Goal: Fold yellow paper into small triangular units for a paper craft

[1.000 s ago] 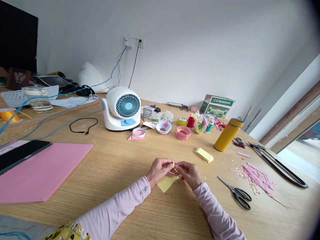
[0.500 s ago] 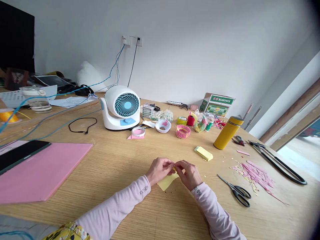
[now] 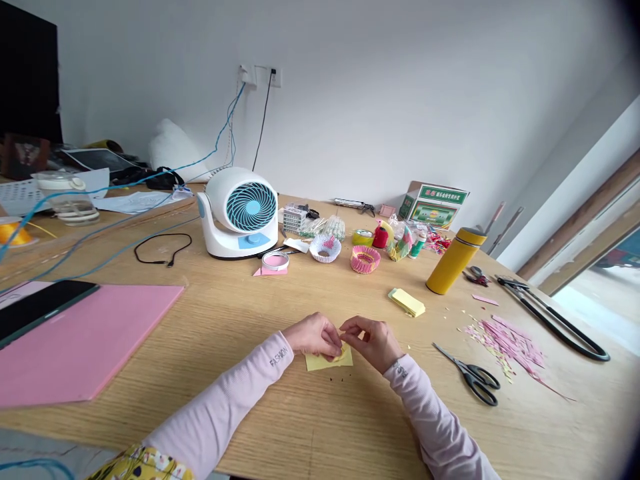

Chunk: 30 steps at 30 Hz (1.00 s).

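Lying under a dark phone (image 3: 50, 305): a pink board (image 3: 127, 333), far left.
Fan (image 3: 240, 213): white and blue, near the wall.
Left hand (image 3: 317, 335): fingers closed on a small piece of yellow paper (image 3: 337, 357), over a flat yellow sheet (image 3: 316, 363).
Right hand (image 3: 373, 341): just beside, thumb and forefinger drawn together; cannot tell if they grip anything.
Scissors (image 3: 465, 370): on the table, blades toward the hands.
Pink strips (image 3: 515, 347): heaped, far right.

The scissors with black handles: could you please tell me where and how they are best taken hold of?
Probably by the handle loops, with the right hand coming from the near right: the scissors lie flat, loops toward that side, blades pointing away to the left.
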Tool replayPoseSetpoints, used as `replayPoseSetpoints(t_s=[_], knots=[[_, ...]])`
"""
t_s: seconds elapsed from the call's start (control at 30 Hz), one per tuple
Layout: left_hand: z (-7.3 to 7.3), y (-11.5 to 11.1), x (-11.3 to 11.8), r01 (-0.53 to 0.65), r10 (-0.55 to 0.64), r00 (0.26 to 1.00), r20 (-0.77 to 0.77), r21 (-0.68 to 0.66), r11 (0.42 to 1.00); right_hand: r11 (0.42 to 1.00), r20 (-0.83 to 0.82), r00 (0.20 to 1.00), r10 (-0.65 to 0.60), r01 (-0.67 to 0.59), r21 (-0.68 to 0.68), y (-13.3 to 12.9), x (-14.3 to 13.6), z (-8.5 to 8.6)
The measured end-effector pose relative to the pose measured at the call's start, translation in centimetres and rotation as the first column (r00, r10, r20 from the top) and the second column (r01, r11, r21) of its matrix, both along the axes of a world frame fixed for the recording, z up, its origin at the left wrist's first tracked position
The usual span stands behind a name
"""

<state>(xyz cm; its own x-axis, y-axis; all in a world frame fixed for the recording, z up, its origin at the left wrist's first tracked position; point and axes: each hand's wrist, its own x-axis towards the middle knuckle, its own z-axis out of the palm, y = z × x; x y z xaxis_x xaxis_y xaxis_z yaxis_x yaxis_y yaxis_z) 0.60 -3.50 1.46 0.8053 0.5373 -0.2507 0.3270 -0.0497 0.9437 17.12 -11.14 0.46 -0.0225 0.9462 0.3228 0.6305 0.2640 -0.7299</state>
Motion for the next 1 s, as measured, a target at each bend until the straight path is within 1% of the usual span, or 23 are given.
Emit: replayPoseSetpoints(t_s=[0.07, 0.1, 0.17, 0.27, 0.37, 0.43, 0.5, 0.57, 0.63, 0.7, 0.77, 0.83, 0.9, 1.0], knots=[[0.1, -0.1, 0.1, -0.023, 0.023, 1.000, 0.004, -0.026, 0.999, 1.000, -0.052, 0.999, -0.013, 0.012, -0.017, 0.0, 0.0, 0.2], [0.1, -0.3, 0.2, -0.058, 0.059, 0.998, 0.018, -0.041, 0.997, 0.999, -0.094, 0.995, -0.027, 0.025, -0.026, 0.0, 0.0, 0.3], [0.3, -0.5, 0.4, -0.162, 0.168, 0.983, 0.068, -0.079, 0.984, 0.997, -0.200, 0.977, -0.070, 0.063, -0.044, -0.1, 0.2, 0.5], [0.6, -0.9, 0.8, -0.306, 0.330, 0.930, 0.163, -0.157, 0.939, 0.993, -0.361, 0.927, -0.102, 0.075, -0.089, -0.2, 0.4, 0.3], [0.6, -1.2, 1.0, -0.366, 0.416, 0.874, 0.251, -0.221, 0.904, 0.993, -0.479, 0.874, -0.084, 0.031, -0.117, 0.0, 0.1, -0.2], [0.5, -1.4, 1.1, -0.362, 0.427, 0.853, 0.300, -0.251, 0.898, 0.993, -0.530, 0.842, -0.103, 0.055, -0.106, 0.2, -0.1, -0.6], [0.3, -1.5, 1.2, -0.332, 0.412, 0.847, 0.336, -0.270, 0.904, 0.990, -0.569, 0.811, -0.140, 0.103, -0.097, 0.3, -0.3, -0.8], [0.0, -1.6, 1.4, -0.327, 0.408, 0.842, 0.353, -0.266, 0.907, 0.987, -0.608, 0.778, -0.159, 0.127, -0.095, 0.4, -0.5, -0.8], [-0.2, -1.7, 1.7, -0.367, 0.425, 0.831, 0.359, -0.222, 0.903, 0.987, -0.652, 0.741, -0.162, 0.126, -0.102, 0.5, -0.6, -0.8], [-0.5, -1.7, 1.9, -0.409, 0.433, 0.822, 0.369, -0.145, 0.901, 0.984, -0.698, 0.694, -0.176, 0.131, -0.118, 0.6, -0.7, -0.7], [-0.6, -1.7, 2.0, -0.414, 0.406, 0.830, 0.383, -0.067, 0.908, 0.980, -0.740, 0.643, -0.199, 0.145, -0.137, 0.7, -0.7, -0.8], [-0.5, -1.7, 1.9, -0.410, 0.389, 0.833, 0.394, -0.033, 0.911, 0.977, -0.766, 0.607, -0.212, 0.154, -0.148, 0.8, -0.6, -1.0], [-0.3, -1.6, 1.8, -0.396, 0.389, 0.826, 0.409, -0.071, 0.916, 0.977, -0.775, 0.596, -0.209, 0.151, -0.148, 0.8, -0.5, -1.2], [0.0, -1.6, 1.6, -0.349, 0.388, 0.813, 0.435, -0.169, 0.922, 0.981, -0.765, 0.613, -0.195, 0.139, -0.139, 0.8, -0.4, -1.3]])
